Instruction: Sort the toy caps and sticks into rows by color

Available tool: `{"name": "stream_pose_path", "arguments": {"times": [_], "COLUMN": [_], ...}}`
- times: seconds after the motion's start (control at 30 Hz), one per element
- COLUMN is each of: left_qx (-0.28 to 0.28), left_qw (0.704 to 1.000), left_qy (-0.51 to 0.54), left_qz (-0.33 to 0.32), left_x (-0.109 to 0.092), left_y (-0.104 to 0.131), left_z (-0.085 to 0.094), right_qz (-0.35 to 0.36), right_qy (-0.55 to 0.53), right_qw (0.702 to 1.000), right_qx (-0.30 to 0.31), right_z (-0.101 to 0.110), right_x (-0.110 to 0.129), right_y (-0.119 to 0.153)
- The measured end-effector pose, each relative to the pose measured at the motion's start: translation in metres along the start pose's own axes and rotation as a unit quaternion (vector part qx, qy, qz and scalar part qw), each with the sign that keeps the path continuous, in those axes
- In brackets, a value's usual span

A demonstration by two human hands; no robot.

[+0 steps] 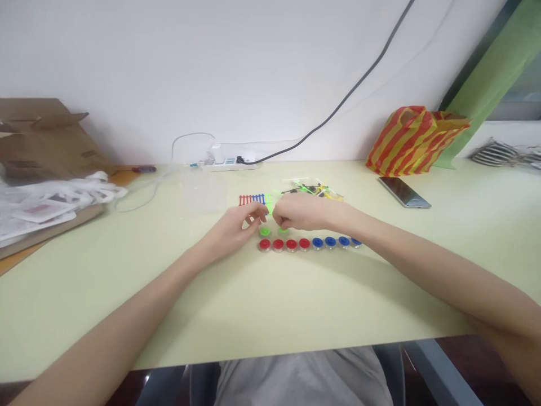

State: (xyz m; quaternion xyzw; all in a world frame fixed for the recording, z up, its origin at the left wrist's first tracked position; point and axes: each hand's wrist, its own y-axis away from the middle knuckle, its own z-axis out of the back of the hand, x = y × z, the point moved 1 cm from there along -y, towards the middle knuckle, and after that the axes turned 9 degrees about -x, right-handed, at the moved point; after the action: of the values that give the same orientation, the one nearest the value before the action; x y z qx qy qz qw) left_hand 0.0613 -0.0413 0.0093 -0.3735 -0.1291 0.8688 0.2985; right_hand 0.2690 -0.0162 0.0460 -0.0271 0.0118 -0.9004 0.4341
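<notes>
Red discs (291,244) and blue discs (330,242), several in all, form a row on the pale green table (270,304). Behind the row's left end sit a green disc (265,232) and a second green disc (283,230), partly under my right hand (298,212). That hand's fingers are curled together; whatever they may hold is hidden. My left hand (245,223) is beside the first green disc, fingers bent and apart, nothing visible between them. Just beyond both hands lie red sticks (245,200), blue sticks (258,198) and green sticks (268,201), side by side.
Mixed green, black and yellow pieces (313,189) lie behind my right hand. A phone (404,192) and a striped bag (412,141) are at right. A power strip (228,164) stands by the wall. White bags (63,200) and a cardboard box (46,138) are at left.
</notes>
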Motion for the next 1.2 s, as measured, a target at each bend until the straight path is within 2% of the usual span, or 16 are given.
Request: {"name": "stream_pose_path", "arguments": {"times": [0.17,0.67,0.9,1.07,1.2], "left_qx": [0.038,0.054,0.068,0.071,0.072], "left_qw": [0.999,0.999,0.998,0.997,0.997], "left_qy": [0.013,0.005,0.003,0.004,0.005], "left_qz": [-0.002,-0.007,0.008,0.018,0.024], "left_x": [-0.001,0.0,-0.001,-0.002,-0.004], "left_y": [-0.001,-0.001,-0.001,-0.001,0.0], "left_z": [-0.002,-0.002,-0.002,-0.001,0.0], "right_qz": [0.013,-0.008,0.007,0.018,0.013], "right_qy": [-0.025,-0.054,-0.064,-0.071,-0.073], "right_qw": [1.0,0.998,0.998,0.997,0.997], "right_qx": [0.0,0.02,0.029,0.008,-0.027], "right_z": [-0.001,0.005,0.005,0.005,0.014], "right_x": [0.004,0.012,0.01,0.008,0.007], "right_y": [-0.001,0.002,0.003,0.003,0.005]}}
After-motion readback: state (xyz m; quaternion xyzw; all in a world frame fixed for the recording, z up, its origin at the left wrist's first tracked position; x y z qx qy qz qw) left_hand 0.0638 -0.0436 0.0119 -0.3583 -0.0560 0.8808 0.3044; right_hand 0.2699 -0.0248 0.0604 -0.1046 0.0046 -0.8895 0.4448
